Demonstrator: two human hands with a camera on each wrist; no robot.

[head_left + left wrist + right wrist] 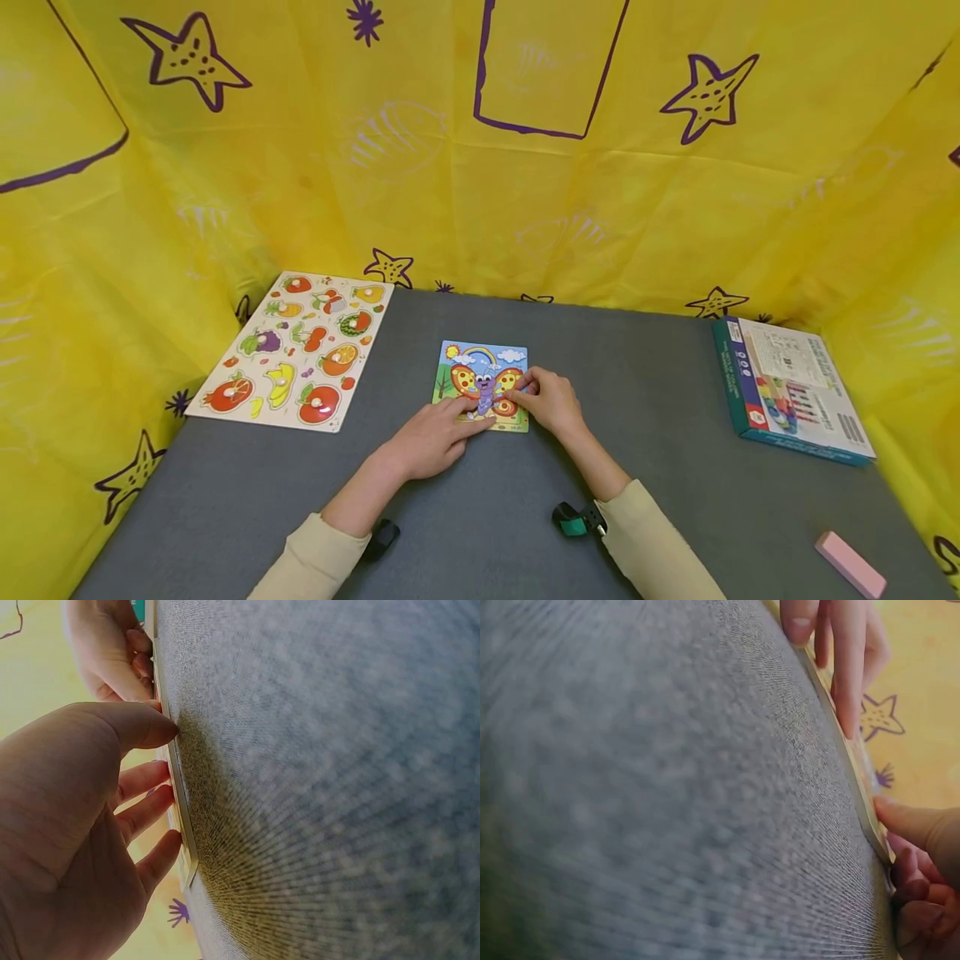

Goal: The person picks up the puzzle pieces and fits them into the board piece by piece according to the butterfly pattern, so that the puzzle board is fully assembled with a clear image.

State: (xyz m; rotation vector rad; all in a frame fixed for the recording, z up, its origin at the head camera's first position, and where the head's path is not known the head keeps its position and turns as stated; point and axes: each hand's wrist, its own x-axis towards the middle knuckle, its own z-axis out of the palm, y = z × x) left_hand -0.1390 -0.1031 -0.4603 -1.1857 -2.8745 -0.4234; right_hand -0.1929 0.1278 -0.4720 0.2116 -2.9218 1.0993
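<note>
A small square butterfly puzzle (487,355) with a rainbow and a sun lies flat on the grey table. My left hand (429,437) reaches over its lower left part, fairly straight fingers resting on the picture. In the left wrist view the left thumb (146,726) touches the board's near edge. At the right side, my right hand (553,403) holds the puzzle's edge, thumb on the picture and the other fingers curled beside it. The right wrist view shows that right thumb (911,821) against the board; what lies under the fingertips is hidden.
A larger fruit peg puzzle board (255,367) lies at the back left. On the right is a boxed game (806,392) with a teal side, and nearer the front a pink block (851,565). A yellow patterned cloth (450,208) surrounds the table (480,533).
</note>
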